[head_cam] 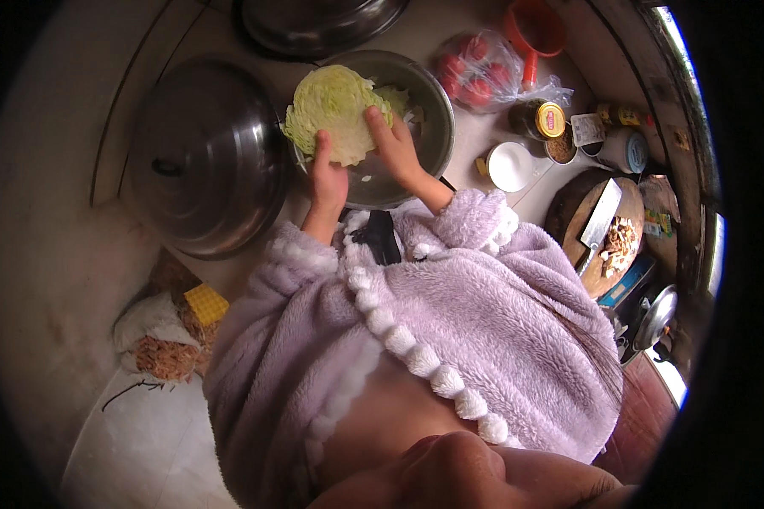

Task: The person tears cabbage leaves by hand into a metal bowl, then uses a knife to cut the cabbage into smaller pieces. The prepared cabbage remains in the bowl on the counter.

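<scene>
Both my hands hold a pale green cabbage (334, 108), its cut face turned up, over the left part of a metal basin (442, 143). My left hand (328, 181) grips its lower edge, thumb on the cut face. My right hand (398, 149) clasps its right side, thumb also on top. The fingers underneath are hidden. Some loose cabbage leaves (395, 98) and small pale pieces lie in the basin behind my right hand.
A large domed metal lid (210, 172) stands left, another metal lid (321, 25) beyond. To the right are bagged red items (477, 73), an orange-red dipper (535, 28), a white bowl (509, 167), jars (551, 119), and a round chopping board (573, 235) bearing a cleaver (601, 213) and chopped food (621, 247).
</scene>
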Motion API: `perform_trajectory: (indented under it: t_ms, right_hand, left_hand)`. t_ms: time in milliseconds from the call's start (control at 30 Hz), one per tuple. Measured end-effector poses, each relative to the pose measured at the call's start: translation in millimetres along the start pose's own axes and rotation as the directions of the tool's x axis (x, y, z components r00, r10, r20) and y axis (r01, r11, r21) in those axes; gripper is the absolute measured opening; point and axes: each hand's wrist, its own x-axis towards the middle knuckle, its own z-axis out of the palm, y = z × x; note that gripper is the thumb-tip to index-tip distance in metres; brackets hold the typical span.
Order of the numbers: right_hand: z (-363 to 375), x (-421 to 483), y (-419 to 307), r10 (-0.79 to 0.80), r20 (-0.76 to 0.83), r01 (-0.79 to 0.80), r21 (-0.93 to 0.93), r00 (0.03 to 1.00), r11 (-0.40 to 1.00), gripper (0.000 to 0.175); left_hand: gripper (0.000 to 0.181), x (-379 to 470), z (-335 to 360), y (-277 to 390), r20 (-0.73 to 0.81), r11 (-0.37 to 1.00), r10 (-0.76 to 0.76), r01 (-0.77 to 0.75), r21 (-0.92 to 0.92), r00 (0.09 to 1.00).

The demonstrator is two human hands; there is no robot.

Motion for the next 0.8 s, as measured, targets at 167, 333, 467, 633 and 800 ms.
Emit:
perform_trajectory:
  t_ms: [167,333,467,633,800]
  right_hand:
    - [-20.9,5.6,-14.1,-0.24,0.028,0.233,-0.371,0.97,0.899,0.043]
    - [-28.6,5.7,-10.0,-0.359,0.13,0.366,-0.563,0.924,0.741,0.04]
    - [-31.8,6.3,-4.9,-0.158,0.069,0.172,-0.359,0.985,0.917,0.044]
    - [-35.1,9.0,0.0,-0.051,0.059,0.06,-0.152,0.997,0.987,0.046]
    - [-30.6,7.9,-1.8,0.05,0.084,-0.048,-0.026,0.995,0.999,0.044]
  left_hand:
    - [0.071,12.8,-29.1,17.7,0.118,0.994,-0.105,0.103,0.028,0.987]
    - [0.073,16.2,-22.0,19.6,0.139,0.965,-0.113,0.075,0.25,0.984]
    - [0.069,17.8,-13.0,25.3,0.152,0.924,-0.069,0.006,0.383,0.986]
    - [0.067,20.9,-15.5,27.0,0.167,0.914,-0.025,-0.045,0.403,0.986]
    - [0.064,18.3,-22.8,25.8,0.136,0.953,-0.1,0.056,0.296,0.986]
